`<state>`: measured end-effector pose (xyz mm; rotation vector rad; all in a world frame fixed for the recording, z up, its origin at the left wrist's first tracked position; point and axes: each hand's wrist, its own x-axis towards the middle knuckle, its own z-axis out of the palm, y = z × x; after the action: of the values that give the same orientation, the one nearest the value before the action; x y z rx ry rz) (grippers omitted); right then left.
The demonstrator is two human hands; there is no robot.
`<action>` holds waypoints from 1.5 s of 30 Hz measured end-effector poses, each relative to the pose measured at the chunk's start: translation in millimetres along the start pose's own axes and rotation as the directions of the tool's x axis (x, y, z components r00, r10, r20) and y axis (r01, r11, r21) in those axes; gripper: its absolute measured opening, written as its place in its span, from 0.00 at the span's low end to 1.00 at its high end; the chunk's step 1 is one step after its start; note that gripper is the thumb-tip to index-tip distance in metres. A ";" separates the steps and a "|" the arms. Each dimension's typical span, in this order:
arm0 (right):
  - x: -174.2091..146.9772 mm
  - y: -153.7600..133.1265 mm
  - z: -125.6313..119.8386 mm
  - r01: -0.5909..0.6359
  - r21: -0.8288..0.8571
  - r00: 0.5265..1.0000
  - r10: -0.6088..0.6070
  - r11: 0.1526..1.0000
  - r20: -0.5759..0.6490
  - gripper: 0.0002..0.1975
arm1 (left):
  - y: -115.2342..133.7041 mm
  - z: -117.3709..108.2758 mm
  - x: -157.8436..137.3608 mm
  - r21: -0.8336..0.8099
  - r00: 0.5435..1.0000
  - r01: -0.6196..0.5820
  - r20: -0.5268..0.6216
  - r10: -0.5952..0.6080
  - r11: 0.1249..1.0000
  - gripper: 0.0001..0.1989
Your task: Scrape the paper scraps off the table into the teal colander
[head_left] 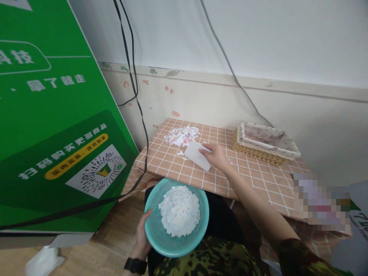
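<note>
My left hand (143, 232) grips the left rim of a round teal plastic basket (203, 222), held at lap height below the table's front edge. Inside it lies a heap of small white paper scraps (179, 211). Over the table, my right hand (215, 156) pinches a flat white card (197, 155) between thumb and fingers. The card is tilted, and its far left corner is close to a pile of white and pinkish paper scraps (181, 135). A few loose bits lie beside the card on the checked cloth.
A brown checked cloth covers the table (253, 176). A lined wicker basket (266, 143) stands at the back right. A black cable (146, 142) hangs across the table's left end, beside a large green panel (57, 115). A white bag (44, 262) lies on the floor.
</note>
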<state>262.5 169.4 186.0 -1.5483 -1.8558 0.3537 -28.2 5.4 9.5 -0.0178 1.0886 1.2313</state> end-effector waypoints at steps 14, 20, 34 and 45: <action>19.8 -11.9 3.3 0.045 -0.061 0.999 -0.046 0.997 -0.016 0.15 | 2.5 5.0 -5.8 -0.002 1.000 0.009 -0.004 -0.009 1.000 0.07; 27.6 -10.5 1.1 0.070 -0.063 0.997 -0.068 0.996 0.037 0.13 | 3.1 6.0 -6.7 -0.025 1.000 0.022 0.018 -0.022 0.999 0.07; 44.2 -19.1 7.7 0.139 -0.058 0.987 -0.134 0.989 0.091 0.11 | 5.2 9.5 -9.2 -0.025 1.000 0.008 -0.021 -0.008 1.000 0.06; 36.0 -15.9 7.0 0.130 0.033 0.983 -0.133 0.991 0.125 0.11 | 4.1 5.4 -5.4 -0.041 1.000 0.017 0.013 -0.016 0.999 0.06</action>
<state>243.9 200.8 202.2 -1.4070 -2.0328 0.4209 -27.4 6.0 18.1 -0.0501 1.0506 1.2372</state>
